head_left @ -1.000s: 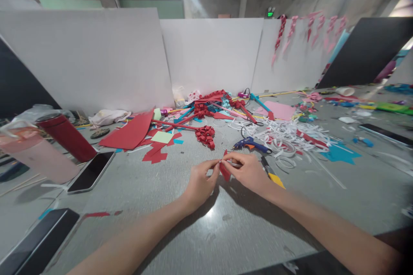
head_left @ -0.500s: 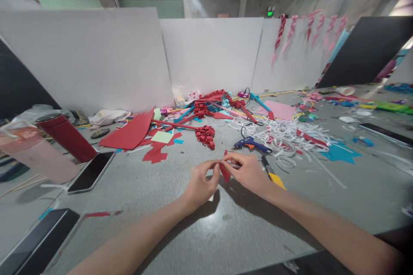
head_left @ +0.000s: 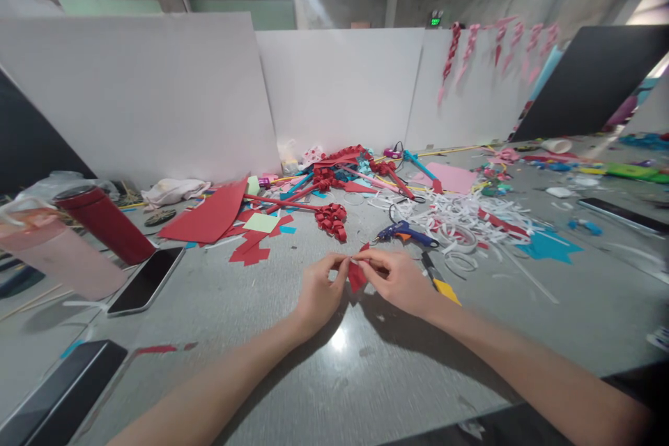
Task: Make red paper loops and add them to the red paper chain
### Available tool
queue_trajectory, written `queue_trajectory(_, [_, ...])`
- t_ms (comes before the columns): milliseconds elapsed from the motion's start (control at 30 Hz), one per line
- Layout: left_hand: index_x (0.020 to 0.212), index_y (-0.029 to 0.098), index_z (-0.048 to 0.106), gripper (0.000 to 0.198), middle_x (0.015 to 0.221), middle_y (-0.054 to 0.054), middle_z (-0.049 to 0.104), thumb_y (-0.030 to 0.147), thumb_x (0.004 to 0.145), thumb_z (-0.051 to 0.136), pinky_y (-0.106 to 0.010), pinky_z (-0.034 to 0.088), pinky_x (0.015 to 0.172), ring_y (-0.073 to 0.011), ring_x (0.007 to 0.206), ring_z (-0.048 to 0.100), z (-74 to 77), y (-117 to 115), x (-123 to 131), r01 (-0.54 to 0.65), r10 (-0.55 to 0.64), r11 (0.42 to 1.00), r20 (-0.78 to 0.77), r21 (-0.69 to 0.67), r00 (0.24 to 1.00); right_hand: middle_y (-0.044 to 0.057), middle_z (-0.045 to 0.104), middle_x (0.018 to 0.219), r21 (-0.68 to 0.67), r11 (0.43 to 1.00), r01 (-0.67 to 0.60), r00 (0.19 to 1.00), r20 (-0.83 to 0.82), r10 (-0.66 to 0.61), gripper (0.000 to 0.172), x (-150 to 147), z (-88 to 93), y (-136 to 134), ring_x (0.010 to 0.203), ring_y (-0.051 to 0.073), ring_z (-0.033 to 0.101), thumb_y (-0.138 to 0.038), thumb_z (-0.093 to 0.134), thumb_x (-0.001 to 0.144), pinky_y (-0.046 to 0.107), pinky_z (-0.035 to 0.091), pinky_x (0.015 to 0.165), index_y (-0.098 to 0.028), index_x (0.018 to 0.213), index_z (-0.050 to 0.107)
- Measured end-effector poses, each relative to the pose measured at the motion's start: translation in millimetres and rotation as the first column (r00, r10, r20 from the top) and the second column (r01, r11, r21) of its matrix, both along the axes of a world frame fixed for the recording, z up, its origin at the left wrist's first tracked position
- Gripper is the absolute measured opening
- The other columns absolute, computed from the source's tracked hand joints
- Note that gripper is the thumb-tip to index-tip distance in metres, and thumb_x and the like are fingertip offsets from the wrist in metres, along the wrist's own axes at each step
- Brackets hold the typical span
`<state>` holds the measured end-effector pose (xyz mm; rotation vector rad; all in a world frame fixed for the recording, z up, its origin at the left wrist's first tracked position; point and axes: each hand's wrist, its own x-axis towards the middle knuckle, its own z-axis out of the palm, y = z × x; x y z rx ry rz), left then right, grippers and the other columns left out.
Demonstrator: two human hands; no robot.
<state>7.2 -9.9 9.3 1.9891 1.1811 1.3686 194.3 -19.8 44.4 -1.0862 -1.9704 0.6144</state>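
Note:
Between my hands is a small piece of red paper (head_left: pixel 357 277), held just above the grey table. My left hand (head_left: pixel 320 293) pinches its left upper edge between thumb and forefinger. From the other side, my right hand (head_left: pixel 400 280) grips the same piece with closed fingertips. The fingers hide part of the paper, so its full shape does not show. A blue hot glue gun (head_left: pixel 408 232) lies just beyond my right hand, and a cutter with a yellow end (head_left: pixel 445 290) rests beside that wrist. Ahead of my hands sits a red paper-loop cluster on a stick (head_left: pixel 331 221).
White paper strips (head_left: pixel 460 216) are heaped to the right, near blue paper (head_left: pixel 554 247). On the left are a phone (head_left: pixel 149 280), a red flask (head_left: pixel 104 224), a pink bottle (head_left: pixel 63 251) and red sheets (head_left: pixel 209 212). White panels (head_left: pixel 339 90) stand behind.
Both hands stay together in nearly the same place. The red paper has turned and shifted slightly left, showing more of its face between the fingers.

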Motion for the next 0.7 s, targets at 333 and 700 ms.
queue_trajectory(333, [0.095, 0.019, 0.071, 0.022, 0.088, -0.004, 0.076, 0.033, 0.100, 0.054, -0.023, 0.049, 0.065, -0.0169, 0.082, 0.071, -4.7, 10.5, -4.8, -0.028, 0.030, 0.999, 0.052, -0.034, 0.998, -0.002, 0.060, 0.059, -0.193, 0.981, -0.006, 1.000, 0.023, 0.010, 0.053, 1.3, -2.7, 1.5, 0.048, 0.011, 0.045, -0.046, 0.052, 0.100, 0.023, 0.031, 0.047, -0.017, 0.143, 0.058])
queue_trajectory(700, [0.096, 0.018, 0.061, 0.030, 0.085, -0.003, 0.069, 0.045, 0.102, 0.049, -0.025, 0.047, 0.068, -0.0166, 0.075, 0.065, -8.1, 19.1, -5.3, 0.001, 0.037, 0.989, 0.251, -0.150, 0.967, -0.003, 0.057, 0.060, -0.068, 0.992, 0.104, 0.993, 0.065, -0.100, 0.052, 8.3, 1.8, 7.1, 0.049, 0.011, 0.040, -0.047, 0.056, 0.097, 0.024, 0.029, 0.049, -0.019, 0.140, 0.062])
